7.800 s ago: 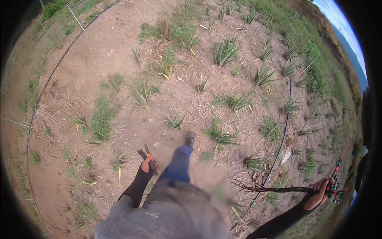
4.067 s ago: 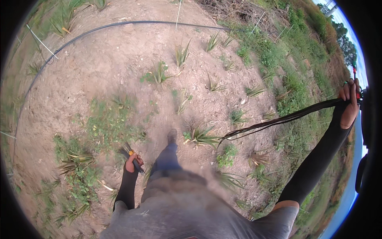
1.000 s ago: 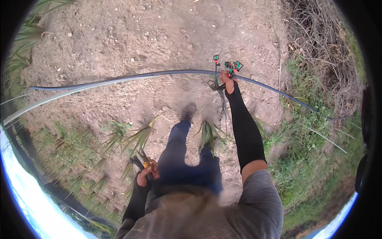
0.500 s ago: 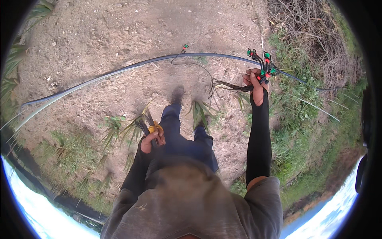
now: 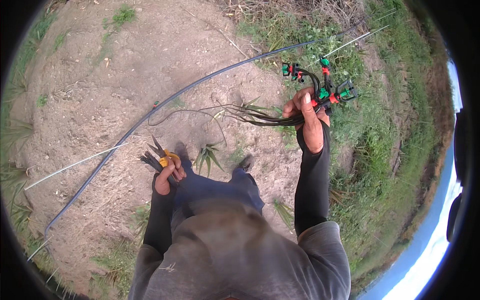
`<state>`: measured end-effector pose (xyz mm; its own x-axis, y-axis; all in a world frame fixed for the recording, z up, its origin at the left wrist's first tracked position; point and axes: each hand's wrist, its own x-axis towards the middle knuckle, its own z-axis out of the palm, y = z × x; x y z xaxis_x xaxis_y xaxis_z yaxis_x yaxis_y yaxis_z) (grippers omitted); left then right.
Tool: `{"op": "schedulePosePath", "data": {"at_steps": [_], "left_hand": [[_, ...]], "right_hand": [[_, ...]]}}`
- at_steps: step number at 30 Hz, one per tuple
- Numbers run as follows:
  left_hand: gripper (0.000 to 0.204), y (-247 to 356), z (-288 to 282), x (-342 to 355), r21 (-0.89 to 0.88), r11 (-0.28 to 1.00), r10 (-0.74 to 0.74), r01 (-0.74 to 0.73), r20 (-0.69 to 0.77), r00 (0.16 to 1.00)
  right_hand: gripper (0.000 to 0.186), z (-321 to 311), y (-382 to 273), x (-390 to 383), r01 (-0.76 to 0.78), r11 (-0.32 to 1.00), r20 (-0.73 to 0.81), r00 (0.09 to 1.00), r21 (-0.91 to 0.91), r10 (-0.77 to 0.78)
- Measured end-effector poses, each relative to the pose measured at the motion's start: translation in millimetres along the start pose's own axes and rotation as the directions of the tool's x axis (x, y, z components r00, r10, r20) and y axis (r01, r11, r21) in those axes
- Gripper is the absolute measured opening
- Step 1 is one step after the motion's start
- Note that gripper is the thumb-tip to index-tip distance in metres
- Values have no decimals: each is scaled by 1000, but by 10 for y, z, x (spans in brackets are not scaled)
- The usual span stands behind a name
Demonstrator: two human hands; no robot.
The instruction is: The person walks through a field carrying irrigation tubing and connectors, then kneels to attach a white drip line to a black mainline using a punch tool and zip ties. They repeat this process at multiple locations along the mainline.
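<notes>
My left hand [image 5: 167,175] is closed around a yellow-handled cutting tool [image 5: 165,161], blades pointing up, and a bunch of short black pieces [image 5: 150,161]. My right hand [image 5: 306,120] grips a bunch of green, red and black sprinkler heads [image 5: 326,92]; their thin black tubes [image 5: 260,120] trail leftward over the ground. A separate small green-and-red piece [image 5: 155,104] sits beside the long black hose [image 5: 210,76] that runs diagonally across the dirt. Below the trailing tubes, a spiky plant [image 5: 206,155] grows near my feet.
Pale rods [image 5: 75,165] lie on the dirt [image 5: 115,65] at left and upper right. Green weeds [image 5: 365,140] cover the right side, and dry brush [image 5: 310,12] is at the top. More spiky plants [image 5: 20,180] are at the left edge.
Earlier I walked among plants. Since then the hose has come before me; in the last second my view turned and my right hand raised the sprinkler bundle nearer. A separate piece now lies away from it.
</notes>
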<state>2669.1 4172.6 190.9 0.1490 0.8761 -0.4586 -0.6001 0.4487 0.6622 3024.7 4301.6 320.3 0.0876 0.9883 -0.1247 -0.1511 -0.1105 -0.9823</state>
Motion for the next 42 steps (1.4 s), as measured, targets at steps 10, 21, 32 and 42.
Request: {"op": "schedulePosePath", "data": {"at_steps": [10, 21, 32, 42], "left_hand": [[14, -1060, 2511, -47, 80, 988, -149, 133, 272, 951], [11, -1905, 3666, 395, 167, 968, -243, 187, 454, 857], [13, -2704, 5059, 1732, 241, 940, -341, 241, 663, 666], [19, -3092, 6262, 2494, 324, 937, -318, 131, 635, 704]], "right_hand": [[31, -1863, -877, -1002, 141, 973, -264, 946, -180, -186], [33, -3914, -1660, -1067, 143, 893, -342, 889, -426, -305], [32, -5479, -1495, -631, -63, 987, -325, 946, -145, 13], [27, -6250, -1169, 357, -78, 978, -409, 912, -193, -8]]}}
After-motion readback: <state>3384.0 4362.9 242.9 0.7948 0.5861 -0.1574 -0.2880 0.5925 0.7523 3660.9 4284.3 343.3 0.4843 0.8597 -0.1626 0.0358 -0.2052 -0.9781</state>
